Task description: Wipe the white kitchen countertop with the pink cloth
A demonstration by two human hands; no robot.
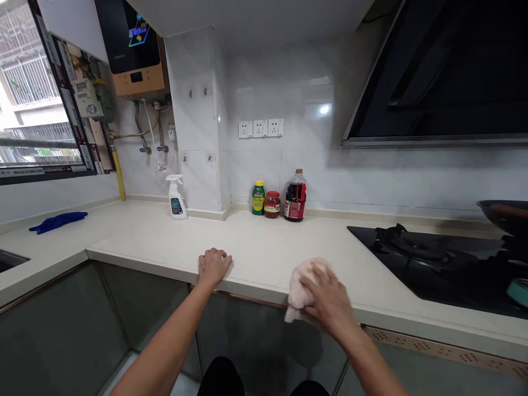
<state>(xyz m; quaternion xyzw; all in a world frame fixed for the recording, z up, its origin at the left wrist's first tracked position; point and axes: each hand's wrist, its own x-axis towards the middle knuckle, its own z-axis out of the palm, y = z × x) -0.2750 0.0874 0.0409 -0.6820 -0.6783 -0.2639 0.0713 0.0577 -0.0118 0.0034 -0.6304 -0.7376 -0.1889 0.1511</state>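
Note:
A pale pink cloth (pixel 303 283) is bunched under my right hand (pixel 330 297), whose fingers press it onto the countertop by the front edge. One corner of the cloth hangs over that edge. My left hand (pixel 214 265) rests on the white countertop (pixel 256 247) near the edge, holding nothing, its thumb apart from the slightly bent fingers. Behind the hands, against the wall, stand a green bottle with a yellow cap (pixel 258 198), a red-lidded jar (pixel 272 205) and a large dark sauce bottle (pixel 295 197).
A white spray bottle (pixel 176 198) stands beside the wall pillar. On the far left lies a blue cloth (pixel 58 222) near a sink corner (pixel 10 260). To the right are a black gas hob (pixel 412 253) and a pan (pixel 505 217), below a dark range hood (pixel 437 77).

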